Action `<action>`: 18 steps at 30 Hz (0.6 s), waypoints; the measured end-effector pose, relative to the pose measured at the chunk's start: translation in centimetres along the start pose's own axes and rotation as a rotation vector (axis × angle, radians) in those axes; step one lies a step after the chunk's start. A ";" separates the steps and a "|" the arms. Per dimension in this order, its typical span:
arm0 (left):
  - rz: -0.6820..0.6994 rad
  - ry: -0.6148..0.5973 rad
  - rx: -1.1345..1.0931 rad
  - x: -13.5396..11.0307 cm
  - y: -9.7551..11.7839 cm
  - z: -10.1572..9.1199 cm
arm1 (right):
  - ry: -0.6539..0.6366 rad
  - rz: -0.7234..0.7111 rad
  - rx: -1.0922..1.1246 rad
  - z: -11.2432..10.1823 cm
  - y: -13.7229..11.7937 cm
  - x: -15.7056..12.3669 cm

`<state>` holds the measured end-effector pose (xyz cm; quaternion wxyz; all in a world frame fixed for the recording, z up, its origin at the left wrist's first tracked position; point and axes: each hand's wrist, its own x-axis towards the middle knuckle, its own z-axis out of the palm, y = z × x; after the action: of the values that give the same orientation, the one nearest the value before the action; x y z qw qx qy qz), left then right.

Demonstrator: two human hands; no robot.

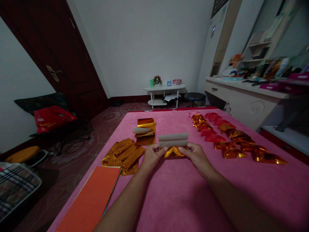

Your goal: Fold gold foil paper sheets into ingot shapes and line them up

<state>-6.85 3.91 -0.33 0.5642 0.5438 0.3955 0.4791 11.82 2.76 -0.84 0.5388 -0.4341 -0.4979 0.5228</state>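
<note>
A sheet of gold foil paper point(174, 152) is held over the middle of the pink cloth, its pale grey backing rising behind the folded shiny front edge. My left hand point(154, 154) pinches its left end, thumb on the gold side. At the right end, my right hand point(192, 154) grips it the same way. Left of my left hand lies a pile of flat gold foil pieces point(124, 153). Beyond that pile sits a stack of gold foil sheets point(146, 133), some curled to show grey backs. Folded gold and red foil shapes point(233, 133) stand in rows at the right.
An orange board or folder point(93, 196) lies at the near left of the pink-covered table point(178, 199). A cluttered white dresser point(241, 93) stands on the right. Past the far edge are a small white table point(164, 87) and a black stool point(195, 96). A red bag point(53, 118) rests on a chair.
</note>
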 end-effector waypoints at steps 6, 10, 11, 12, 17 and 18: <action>0.029 0.097 0.261 0.2 -0.9 -0.5 | 0.070 -0.011 -0.172 0.0 -0.1 0.0; 0.063 0.163 0.343 0.5 -1.5 -0.5 | 0.161 -0.033 -0.214 -0.1 0.4 0.0; 0.069 0.179 0.359 0.5 -1.6 -0.5 | 0.180 -0.037 -0.242 -0.2 0.6 0.0; 0.077 0.197 0.389 0.5 -1.6 -0.5 | 0.199 -0.049 -0.288 -0.3 0.7 0.0; 0.101 0.281 0.756 -0.2 -1.3 -0.1 | 0.292 -0.160 -0.803 -0.5 0.9 0.2; 0.090 0.286 0.826 -0.3 -1.2 0.0 | 0.292 -0.167 -0.920 -0.4 0.8 0.2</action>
<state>-6.82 3.67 -1.57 0.2175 0.6685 0.6040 0.3755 12.13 3.04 -1.70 0.3954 -0.6545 -0.6295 0.1375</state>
